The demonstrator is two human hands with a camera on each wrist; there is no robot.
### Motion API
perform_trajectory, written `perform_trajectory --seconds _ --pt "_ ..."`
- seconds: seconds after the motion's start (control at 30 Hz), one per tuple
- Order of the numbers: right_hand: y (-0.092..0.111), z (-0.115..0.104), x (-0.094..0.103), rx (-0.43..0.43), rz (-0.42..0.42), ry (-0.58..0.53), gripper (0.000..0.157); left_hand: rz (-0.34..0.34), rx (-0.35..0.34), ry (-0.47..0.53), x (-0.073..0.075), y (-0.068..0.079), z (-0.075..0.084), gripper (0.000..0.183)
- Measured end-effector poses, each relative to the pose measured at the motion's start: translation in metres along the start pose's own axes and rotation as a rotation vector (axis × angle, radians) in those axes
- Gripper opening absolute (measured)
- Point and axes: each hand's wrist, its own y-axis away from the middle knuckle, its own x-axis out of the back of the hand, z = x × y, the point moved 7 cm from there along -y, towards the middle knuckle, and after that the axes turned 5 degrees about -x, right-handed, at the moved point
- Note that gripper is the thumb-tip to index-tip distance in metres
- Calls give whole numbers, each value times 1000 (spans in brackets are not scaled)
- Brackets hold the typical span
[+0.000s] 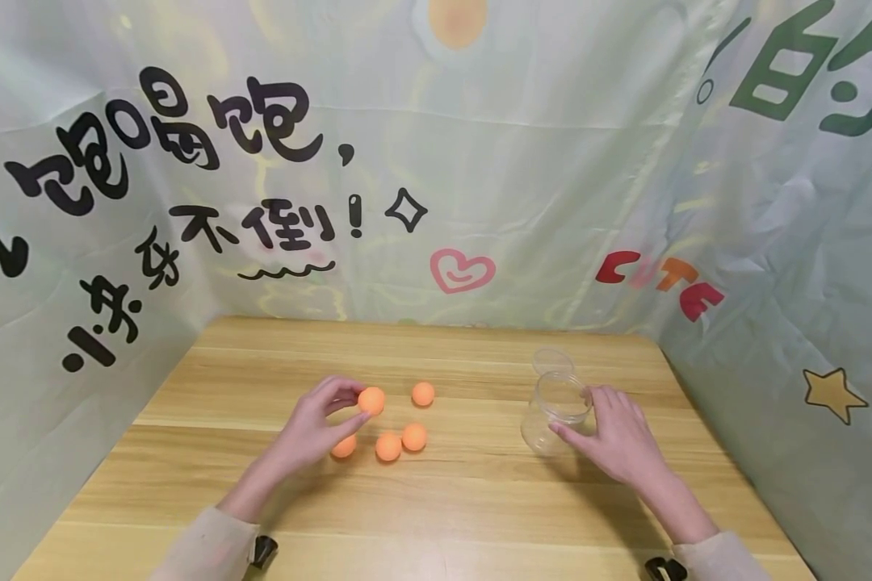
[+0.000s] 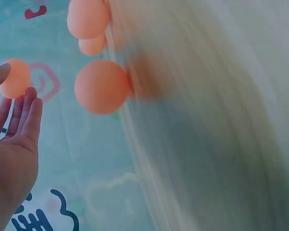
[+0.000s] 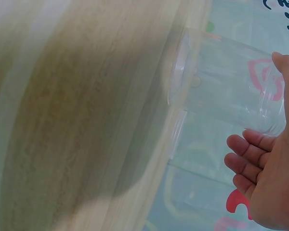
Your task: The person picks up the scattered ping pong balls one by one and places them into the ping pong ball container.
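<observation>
In the head view my left hand pinches an orange ping-pong ball between thumb and fingers, held above the table. The left wrist view also shows this ball at the fingertips. Several more orange balls lie near that hand: one ball partly under it, a touching or nearly touching pair to its right, and one ball farther back. On the right, my right hand holds a clear plastic jar near its open rim, thumb in front. The jar stands on the table.
A clear round lid lies on the wooden table behind the jar. Printed cloth hangs along the back and both sides of the table.
</observation>
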Motion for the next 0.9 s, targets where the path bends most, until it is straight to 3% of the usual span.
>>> perform_trajectory --seconds 0.3,0.9 --pt "0 -1 1 7 8 -1 75 65 -6 31 -11 -13 3 36" --pt "1 0 -1 -3 -4 11 75 37 8 164 -50 -34 11 38"
